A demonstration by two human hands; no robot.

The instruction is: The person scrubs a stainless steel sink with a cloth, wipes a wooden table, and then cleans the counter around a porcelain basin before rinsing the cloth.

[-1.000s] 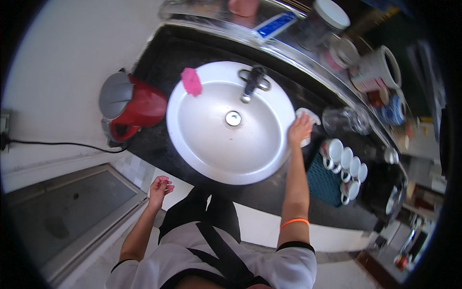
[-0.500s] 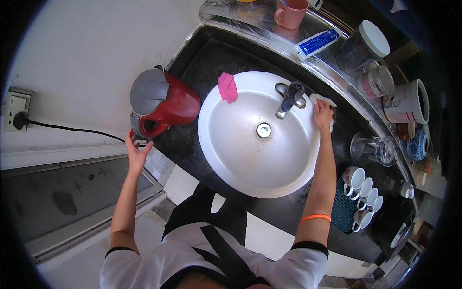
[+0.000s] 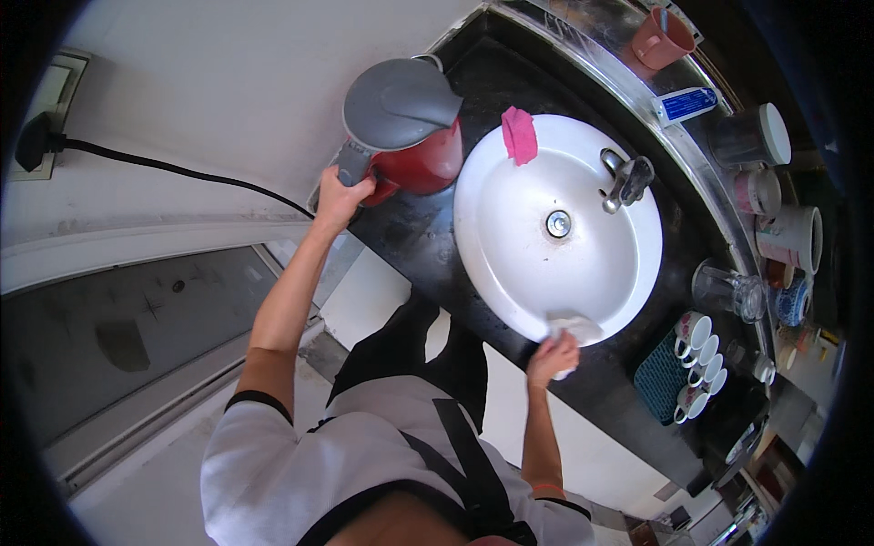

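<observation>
My left hand point(image 3: 342, 196) is closed round the handle of a red electric kettle point(image 3: 435, 156) with a grey lid. The kettle is at the left end of the dark counter, close to the wall; whether its bottom touches the counter I cannot tell. At the near rim of the white oval sink point(image 3: 473, 264), my right hand point(image 3: 552, 358) grips a white cloth point(image 3: 576, 327) and presses it to the rim. A pink cloth point(image 3: 520, 136) hangs over the sink's far left rim. The metal faucet point(image 3: 630, 178) stands at the far right of the basin.
A black cord runs from a plug point(image 3: 35, 143) at the wall socket toward the kettle. Several cups stand on a green tray point(image 3: 657, 386) at the right. Along the ledge are a pink mug point(image 3: 662, 41), a blue-and-white box point(image 3: 687, 105), containers and a clear glass jar point(image 3: 724, 289).
My left hand has gone from beside the kettle to gripping its handle. My right hand has carried the white cloth from beside the faucet to the near rim. The view has shifted.
</observation>
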